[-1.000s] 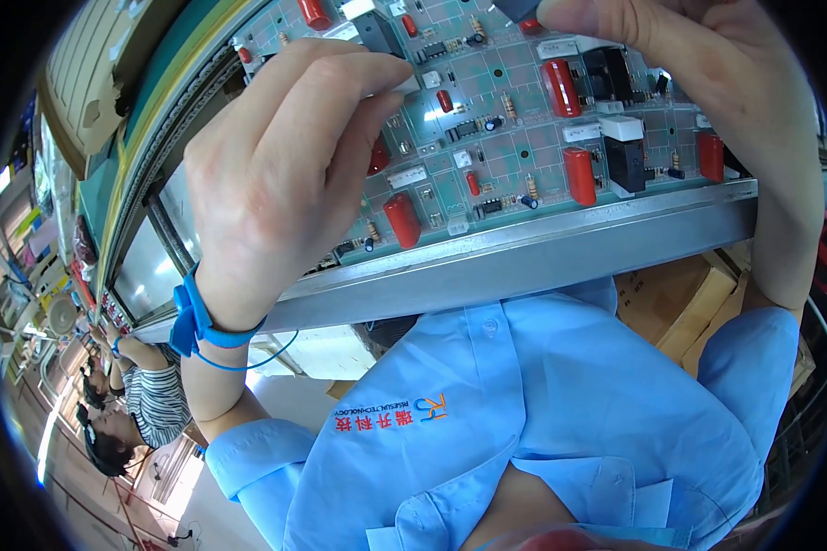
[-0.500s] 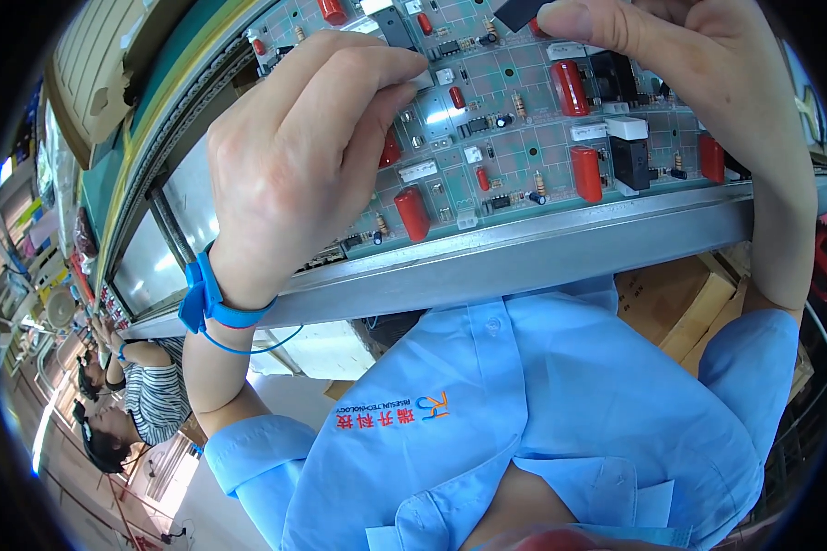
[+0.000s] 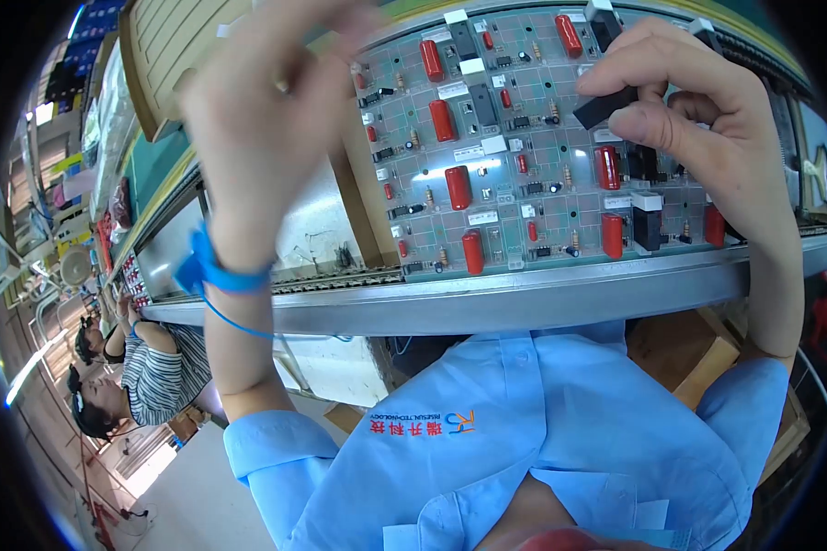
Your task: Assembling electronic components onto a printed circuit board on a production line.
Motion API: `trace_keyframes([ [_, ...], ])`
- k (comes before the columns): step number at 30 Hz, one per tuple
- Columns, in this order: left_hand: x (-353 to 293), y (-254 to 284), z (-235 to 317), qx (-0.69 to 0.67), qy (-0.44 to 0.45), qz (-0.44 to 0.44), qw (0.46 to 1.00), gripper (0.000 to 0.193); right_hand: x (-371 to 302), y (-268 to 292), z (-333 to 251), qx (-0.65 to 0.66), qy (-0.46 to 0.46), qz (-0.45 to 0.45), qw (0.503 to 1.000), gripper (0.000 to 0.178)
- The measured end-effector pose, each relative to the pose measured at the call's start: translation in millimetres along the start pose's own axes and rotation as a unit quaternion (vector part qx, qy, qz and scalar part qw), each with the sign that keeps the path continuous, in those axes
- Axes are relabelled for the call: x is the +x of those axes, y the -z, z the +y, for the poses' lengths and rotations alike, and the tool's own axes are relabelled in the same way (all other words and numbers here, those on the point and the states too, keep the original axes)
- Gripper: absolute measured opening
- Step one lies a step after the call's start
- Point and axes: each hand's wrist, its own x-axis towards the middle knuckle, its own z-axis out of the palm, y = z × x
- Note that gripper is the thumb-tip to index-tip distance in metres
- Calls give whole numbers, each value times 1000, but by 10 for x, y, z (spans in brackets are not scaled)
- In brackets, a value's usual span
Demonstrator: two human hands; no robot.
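Observation:
Between the thumb and fingers of my right hand [image 3: 698,106] is a black rectangular block [image 3: 599,110], held above the circuit boards [image 3: 547,124]. My left hand [image 3: 262,119] is raised to the left of the boards, its fingers smeared by motion, so I cannot tell what they hold. Red capacitors [image 3: 457,187], small chips and striped resistors stand on the boards in rows. Some positions carry an upright black block [image 3: 482,106] topped by a white block [image 3: 471,66]. Another white block [image 3: 493,144] sits in the third row without a black one beside it.
A metal rail [image 3: 524,298] runs along the boards' near side, with a chain [image 3: 340,283] inside it. A blue wrist strap [image 3: 225,266] with a cord circles my left wrist. A beige tray [image 3: 170,55] stands far left. Other people [image 3: 147,376] work farther left; cardboard boxes [image 3: 680,349] sit below the rail.
My left hand has lifted off the white block on the boards and swung left and away. My right hand still grips the black block. The view has shifted, showing more of the boards.

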Motion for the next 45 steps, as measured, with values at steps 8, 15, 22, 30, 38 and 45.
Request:
trace_keyframes([
  [8, 722, 240, -828, 123, 298, -45, 946, 31, 74, 163, -55, 44, 31, 0, 999, 25],
  [15, 582, 130, -1183, -161, 229, 90, 956, 31, 61, 113, -124, 70, 18, 15, 997, 23],
  [22, 370, 480, -781, -341, 220, 158, 900, 27, -6, -224, -475, -122, 25, 49, 991, 28],
  [30, -196, 332, -75, -242, 234, 74, 939, 29, 47, -493, -500, -249, 135, 80, 956, 36],
  [38, -155, 455, 380, -285, 311, 63, 905, 23, 125, -498, -648, -295, 117, 55, 947, 32],
  [45, -105, 495, 300, -315, 244, 81, 914, 21, 163, -404, -600, -387, 231, 99, 887, 23],
])
